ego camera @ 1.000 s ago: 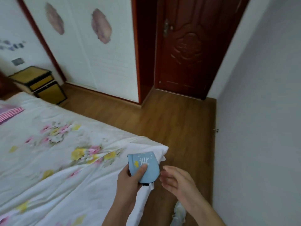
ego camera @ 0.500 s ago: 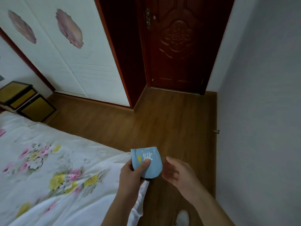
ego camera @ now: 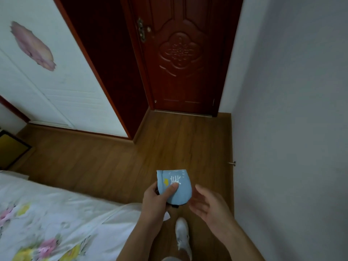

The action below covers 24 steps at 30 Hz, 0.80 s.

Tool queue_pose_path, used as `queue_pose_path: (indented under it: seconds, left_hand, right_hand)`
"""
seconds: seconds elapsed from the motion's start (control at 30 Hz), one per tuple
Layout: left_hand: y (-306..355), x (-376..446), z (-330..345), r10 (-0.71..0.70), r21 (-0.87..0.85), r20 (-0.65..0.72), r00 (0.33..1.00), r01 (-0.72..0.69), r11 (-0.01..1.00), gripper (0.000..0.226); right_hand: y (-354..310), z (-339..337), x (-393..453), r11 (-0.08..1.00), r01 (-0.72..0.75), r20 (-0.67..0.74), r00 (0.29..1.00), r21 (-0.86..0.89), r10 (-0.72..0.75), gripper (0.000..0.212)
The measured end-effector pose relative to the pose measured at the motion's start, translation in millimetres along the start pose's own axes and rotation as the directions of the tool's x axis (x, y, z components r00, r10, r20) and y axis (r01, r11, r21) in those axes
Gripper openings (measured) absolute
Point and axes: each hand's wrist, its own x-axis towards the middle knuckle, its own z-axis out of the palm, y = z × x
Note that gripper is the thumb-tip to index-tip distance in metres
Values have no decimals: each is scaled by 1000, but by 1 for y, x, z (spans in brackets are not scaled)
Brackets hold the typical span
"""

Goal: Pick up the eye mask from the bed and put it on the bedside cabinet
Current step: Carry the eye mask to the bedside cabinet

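A: Currently, where do we stand?

B: Pickup is done. Our left hand (ego camera: 154, 199) pinches the folded eye mask (ego camera: 175, 186), clear of the bed (ego camera: 56, 219) and just past its corner. Our right hand (ego camera: 207, 203) is open beside it, empty.

A: Remaining?

B: Carry and set-down; we see no cabinet top yet.

Bed (ego camera: 56, 213) at left, door (ego camera: 180, 57) ahead, bedside cabinet (ego camera: 11, 147) far left beyond bed.
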Motion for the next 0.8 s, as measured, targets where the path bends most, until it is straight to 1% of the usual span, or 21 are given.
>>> queue_pose_path:
  seconds: [0.13,0.23,0.33,0.47,0.6,0.7,0.8]
  left_hand:
    - [16,52,19,4,-2,13,1000,-3,1000,39]
    - [33,99,28,-1,-32,33,999,2,999,39]
    - [58,152,32,7,-67,27,1000,-5,998,39]
    - [92,220,29,20,-94,7,1000,-19,995,35]
    - [125,269,13,46,-110,-55,997,-52,993,32]
    - [141,293,-7,55,-124,-132,990,-72,990,32]
    - [154,313,-31,61,-161,-226,972,-99,982,36]
  right_hand:
    - [-34,-4,43,1000,14,-22,1000,-17,-15,48]
    - [-66,0,83,999,14,-45,999,-33,-16,52]
    - [-105,16,127,997,27,-38,999,-68,-30,56]
    - [-159,46,185,989,61,-25,998,-137,-65,53]
    - [-197,86,231,979,74,7,997,-190,-74,55]
    - [-212,120,259,971,49,52,998,-232,-38,57]
    - [-224,156,290,955,31,119,993,-296,4,51]
